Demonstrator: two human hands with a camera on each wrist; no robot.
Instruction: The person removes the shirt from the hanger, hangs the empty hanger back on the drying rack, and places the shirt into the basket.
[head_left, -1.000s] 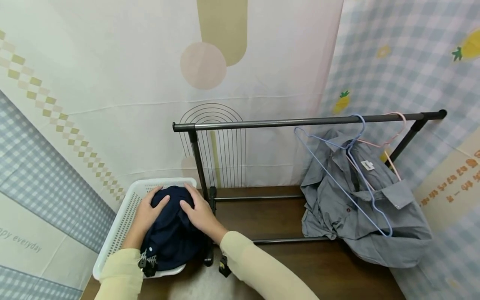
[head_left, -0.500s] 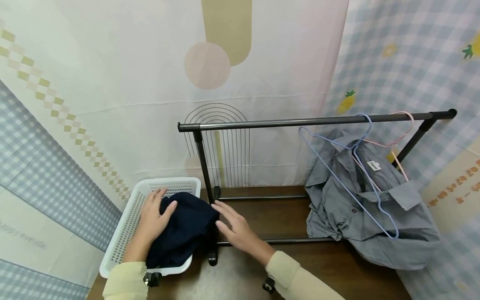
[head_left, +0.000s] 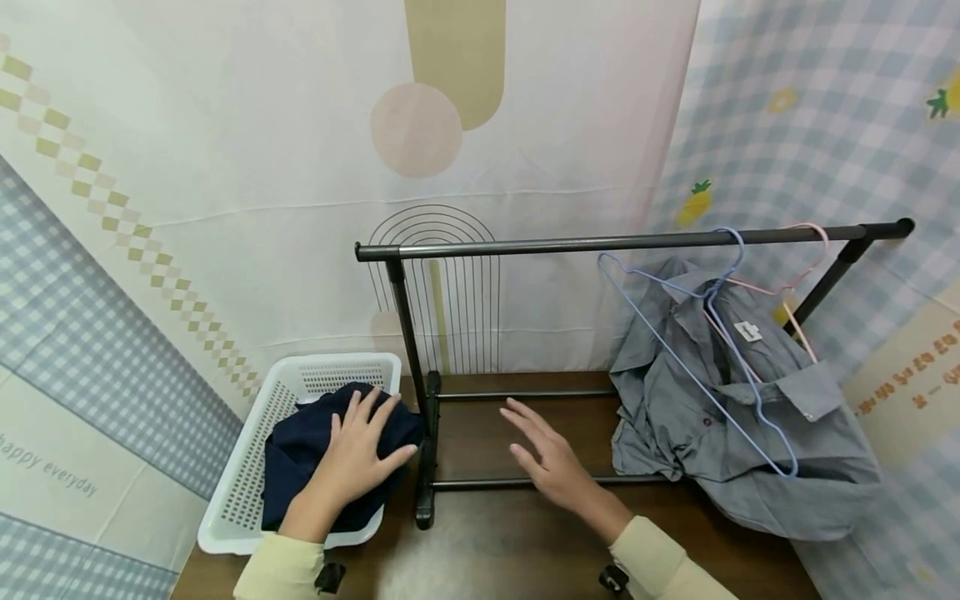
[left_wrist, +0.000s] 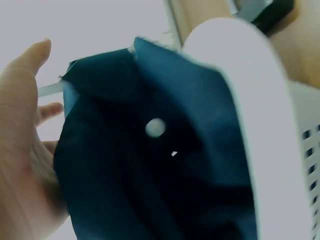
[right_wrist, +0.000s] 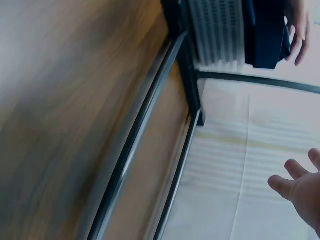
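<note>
Lower left, the left hand (head_left: 358, 454) lies flat, fingers spread, on the navy garment (head_left: 307, 454) in the basket (head_left: 243, 475). The right hand (head_left: 551, 454), open and empty, hovers mid-frame; next it likely needs the grey shirt (head_left: 705, 433).

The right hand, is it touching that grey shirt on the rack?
Apart. In the head view the right hand hovers open above the rack's lower bar, with bare brown tabletop showing between its fingers and the grey shirt.
</note>
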